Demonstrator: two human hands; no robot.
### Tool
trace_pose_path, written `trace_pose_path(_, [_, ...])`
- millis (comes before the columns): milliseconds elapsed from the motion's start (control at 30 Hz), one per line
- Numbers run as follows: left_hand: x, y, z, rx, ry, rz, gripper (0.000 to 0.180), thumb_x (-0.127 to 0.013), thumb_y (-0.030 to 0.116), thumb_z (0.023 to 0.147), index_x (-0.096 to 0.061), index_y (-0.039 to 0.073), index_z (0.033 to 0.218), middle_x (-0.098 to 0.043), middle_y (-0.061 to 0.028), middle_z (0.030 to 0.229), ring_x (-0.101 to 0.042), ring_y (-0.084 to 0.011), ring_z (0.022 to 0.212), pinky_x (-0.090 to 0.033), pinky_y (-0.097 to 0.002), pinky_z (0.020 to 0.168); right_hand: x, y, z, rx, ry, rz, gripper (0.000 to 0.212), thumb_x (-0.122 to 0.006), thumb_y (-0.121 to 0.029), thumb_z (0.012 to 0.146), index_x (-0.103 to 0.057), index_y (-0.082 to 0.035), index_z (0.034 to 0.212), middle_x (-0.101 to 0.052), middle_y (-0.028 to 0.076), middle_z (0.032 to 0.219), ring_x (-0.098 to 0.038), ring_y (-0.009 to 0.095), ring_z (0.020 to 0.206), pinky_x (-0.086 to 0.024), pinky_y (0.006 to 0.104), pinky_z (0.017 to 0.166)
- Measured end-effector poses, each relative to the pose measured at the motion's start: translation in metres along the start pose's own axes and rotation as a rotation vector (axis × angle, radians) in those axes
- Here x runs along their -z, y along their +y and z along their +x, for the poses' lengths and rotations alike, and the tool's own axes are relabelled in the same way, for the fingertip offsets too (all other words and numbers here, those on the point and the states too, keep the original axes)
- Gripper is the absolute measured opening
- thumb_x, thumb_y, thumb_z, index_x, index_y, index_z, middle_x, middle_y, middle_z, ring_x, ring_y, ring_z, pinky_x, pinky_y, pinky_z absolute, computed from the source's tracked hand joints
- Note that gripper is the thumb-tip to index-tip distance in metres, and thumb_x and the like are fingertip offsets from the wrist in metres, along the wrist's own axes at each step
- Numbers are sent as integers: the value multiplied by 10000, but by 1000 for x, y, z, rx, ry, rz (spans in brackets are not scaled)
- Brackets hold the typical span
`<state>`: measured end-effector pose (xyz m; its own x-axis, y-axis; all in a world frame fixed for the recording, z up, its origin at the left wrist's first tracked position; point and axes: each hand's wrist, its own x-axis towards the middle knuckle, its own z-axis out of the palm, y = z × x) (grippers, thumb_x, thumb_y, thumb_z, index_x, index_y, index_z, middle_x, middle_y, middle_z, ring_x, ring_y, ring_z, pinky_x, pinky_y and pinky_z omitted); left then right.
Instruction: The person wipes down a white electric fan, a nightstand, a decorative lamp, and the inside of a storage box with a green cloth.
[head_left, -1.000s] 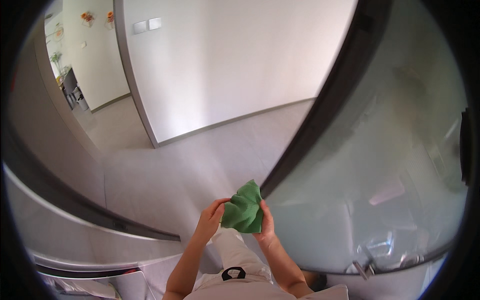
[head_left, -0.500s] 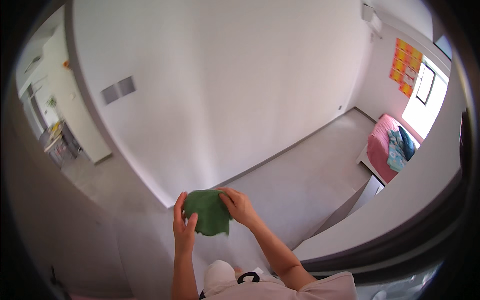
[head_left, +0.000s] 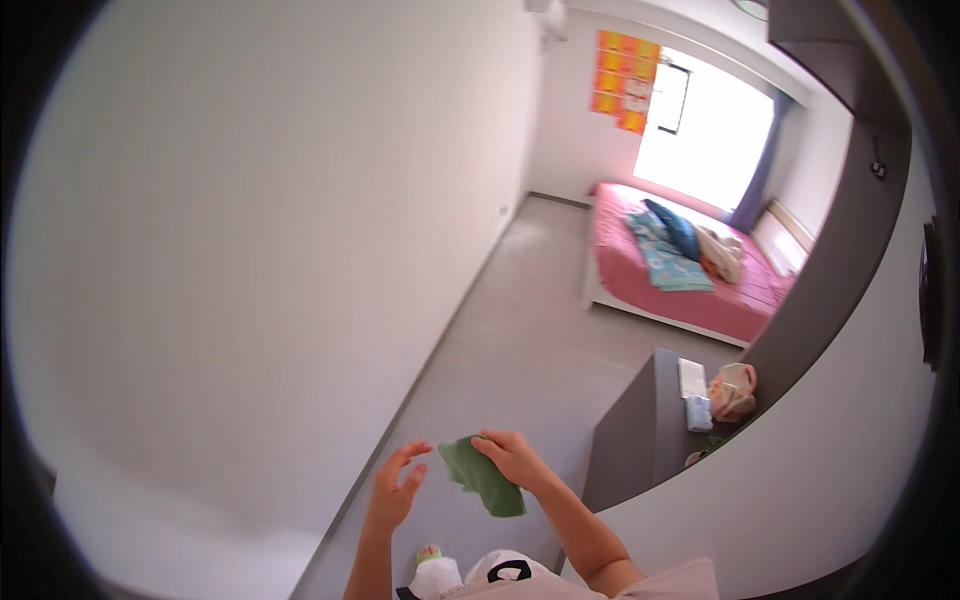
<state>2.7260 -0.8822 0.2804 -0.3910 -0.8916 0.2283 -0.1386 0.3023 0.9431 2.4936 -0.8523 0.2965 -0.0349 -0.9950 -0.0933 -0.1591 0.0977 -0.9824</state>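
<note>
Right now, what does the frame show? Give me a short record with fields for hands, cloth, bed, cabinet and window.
left hand: empty, fingers parted, just left of the cloth
right hand: gripping the cloth near its top
cloth: green, hanging down
bed: pink cover, heaped bedding on top
cabinet: grey, nearer than the bed
window: bright, dark curtain at its right

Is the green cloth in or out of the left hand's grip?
Out: the left hand is open, with a slight gap to the green cloth, which the right hand holds by its upper edge.
</note>
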Motion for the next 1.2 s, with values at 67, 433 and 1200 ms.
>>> trace_pose_path(67, [-32, 1, 73, -66, -246, -59, 431, -645, 130, 908, -569, 55, 1325, -660, -86, 1233, -577, -234, 1213, -411, -365, 1056, 36, -2, 8, -50, 86, 9, 264, -552, -236, 1000, -670, -4, 1038, -639, 5, 803, -554, 78, 751, -474, 267, 657])
trace_pose_path(433, [-233, -53, 351, 330, -1196, -464, 363, -718, 50, 887, -620, -17, 1230, -670, -39, 1095, -615, -112, 994, -506, -294, 877, 270, 31, 101, 139, 367, 220, 232, -565, -205, 990, -689, -15, 1038, -644, -9, 857, -567, 62, 808, -471, 231, 711])
trace_pose_path(1200, [-698, -39, 853, 318, -1221, -871, 475, -546, 46, 962, -449, 9, 1425, -568, -87, 1340, -545, -196, 1233, -418, -364, 1057, 776, 137, 387, 203, 707, 252, 746, -716, -178, 910, -314, -100, 1533, -492, 71, 1386, -462, 159, 1256, -408, 320, 1045])
